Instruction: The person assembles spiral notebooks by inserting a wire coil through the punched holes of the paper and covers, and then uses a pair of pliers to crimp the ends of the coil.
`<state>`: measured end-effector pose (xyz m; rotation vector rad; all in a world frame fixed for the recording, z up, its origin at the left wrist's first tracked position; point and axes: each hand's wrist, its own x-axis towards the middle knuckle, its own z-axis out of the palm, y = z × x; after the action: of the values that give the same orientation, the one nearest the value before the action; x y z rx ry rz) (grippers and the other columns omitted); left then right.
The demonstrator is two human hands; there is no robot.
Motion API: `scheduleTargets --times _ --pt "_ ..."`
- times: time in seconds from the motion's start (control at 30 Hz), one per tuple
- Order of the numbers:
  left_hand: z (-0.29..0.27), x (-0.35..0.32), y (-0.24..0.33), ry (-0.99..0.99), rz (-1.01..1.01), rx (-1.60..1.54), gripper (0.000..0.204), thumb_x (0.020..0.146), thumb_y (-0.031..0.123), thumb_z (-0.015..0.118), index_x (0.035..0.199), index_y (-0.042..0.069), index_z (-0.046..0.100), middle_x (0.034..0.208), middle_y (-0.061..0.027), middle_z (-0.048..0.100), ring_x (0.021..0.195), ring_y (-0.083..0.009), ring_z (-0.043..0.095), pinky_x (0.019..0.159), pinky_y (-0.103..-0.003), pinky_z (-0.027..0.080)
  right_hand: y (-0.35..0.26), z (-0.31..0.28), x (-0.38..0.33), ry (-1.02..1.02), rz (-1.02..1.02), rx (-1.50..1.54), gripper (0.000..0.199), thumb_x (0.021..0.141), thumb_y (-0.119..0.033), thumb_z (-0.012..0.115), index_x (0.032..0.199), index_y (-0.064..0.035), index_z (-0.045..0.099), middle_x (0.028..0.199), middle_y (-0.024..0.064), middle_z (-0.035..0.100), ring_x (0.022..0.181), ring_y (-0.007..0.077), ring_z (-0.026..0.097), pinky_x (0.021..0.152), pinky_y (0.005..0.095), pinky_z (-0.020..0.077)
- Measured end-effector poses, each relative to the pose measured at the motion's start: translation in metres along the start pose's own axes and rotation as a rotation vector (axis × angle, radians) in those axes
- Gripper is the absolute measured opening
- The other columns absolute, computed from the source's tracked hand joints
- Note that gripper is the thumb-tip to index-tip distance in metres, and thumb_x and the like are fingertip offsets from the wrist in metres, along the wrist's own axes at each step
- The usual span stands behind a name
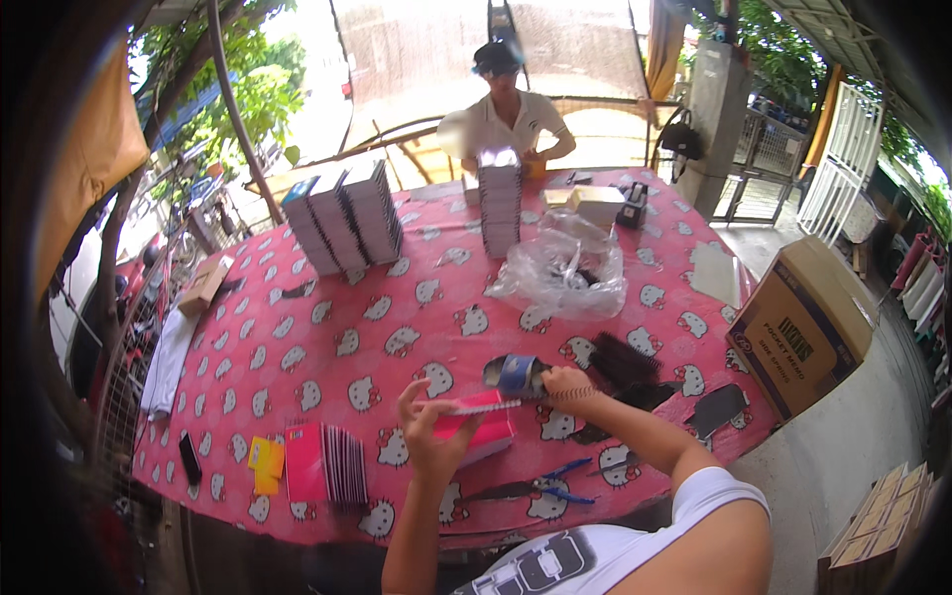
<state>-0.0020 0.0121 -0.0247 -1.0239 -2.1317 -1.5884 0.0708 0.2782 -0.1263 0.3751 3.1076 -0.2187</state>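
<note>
My left hand (436,436) grips a pink notebook (466,407) at its left end, thumb and fingers pinched on it and the index finger raised. Below it lies a further stack of pink-covered pages (488,438). My right hand (568,390) is closed at the dark end of a blue-and-grey handheld tool (514,375), just above the notebook's right end. A thin spiral coil (591,394) shows by the right fingers, in line with the notebook's edge. The fingers partly hide the tool's grip. Nearer me lies a blue-handled, plier-like tool (563,488), its handles apart.
Pink spiral notebooks (307,464), yellow packets (266,458) and a phone (189,458) lie left. Dark coils (627,357) lie right, beside a cardboard box (803,327). Tall notebook stacks (342,220) and a plastic bag (565,273) stand farther back. A person (516,119) is across the table.
</note>
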Motion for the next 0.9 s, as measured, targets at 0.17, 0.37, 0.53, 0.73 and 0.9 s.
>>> scheduleTargets --times 0.17,0.37,0.53,0.73,0.9 --pt "0.003 -0.009 -0.017 -0.009 -0.151 -0.084 0.034 0.059 0.018 0.09 0.08 0.007 0.065 0.121 -0.0152 0.051 0.113 -0.0291 0.052 0.091 -0.041 0.042 -0.028 -0.06 0.016 0.214 0.063 1.117 0.045 0.068 -0.007 0.075 0.108 0.0023 0.058 0.095 0.0161 0.067 0.086 0.0204 0.066 0.074 0.0325 0.0516" --pt "0.008 -0.002 -0.003 -0.028 -0.146 -0.056 0.032 0.062 0.012 0.088 0.081 0.007 0.064 0.126 -0.0124 0.047 0.101 -0.0194 0.056 0.083 -0.034 0.05 -0.015 -0.088 0.025 0.167 -0.296 0.987 0.047 0.064 0.004 0.069 0.11 0.0011 0.061 0.092 0.0093 0.067 0.084 0.0184 0.064 0.07 0.034 0.0537" --pt "0.007 -0.001 -0.003 -0.019 -0.113 -0.044 0.033 0.061 0.017 0.089 0.081 0.008 0.064 0.125 -0.0126 0.048 0.104 -0.0209 0.054 0.087 -0.037 0.048 -0.015 -0.09 0.032 0.057 -0.406 1.142 0.04 0.063 0.0 0.071 0.102 -0.0033 0.064 0.087 0.0052 0.066 0.081 0.0137 0.061 0.074 0.0295 0.0506" --pt "0.004 0.0 -0.002 -0.038 -0.119 -0.022 0.035 0.061 0.017 0.089 0.083 0.008 0.065 0.128 -0.0133 0.044 0.102 -0.0228 0.054 0.086 -0.037 0.05 -0.021 -0.108 0.021 -0.125 -0.357 1.159 0.043 0.061 0.0 0.072 0.102 -0.0046 0.062 0.092 0.0013 0.064 0.086 0.0094 0.057 0.078 0.0282 0.0482" --pt "0.004 -0.002 -0.01 -0.014 -0.084 -0.019 0.034 0.061 0.017 0.089 0.084 0.008 0.066 0.127 -0.0127 0.045 0.1 -0.0226 0.055 0.085 -0.037 0.05 -0.037 -0.123 0.016 -0.067 -0.268 1.29 0.042 0.062 0.004 0.068 0.104 -0.0021 0.061 0.088 0.0004 0.063 0.082 0.0097 0.058 0.075 0.0274 0.0485"
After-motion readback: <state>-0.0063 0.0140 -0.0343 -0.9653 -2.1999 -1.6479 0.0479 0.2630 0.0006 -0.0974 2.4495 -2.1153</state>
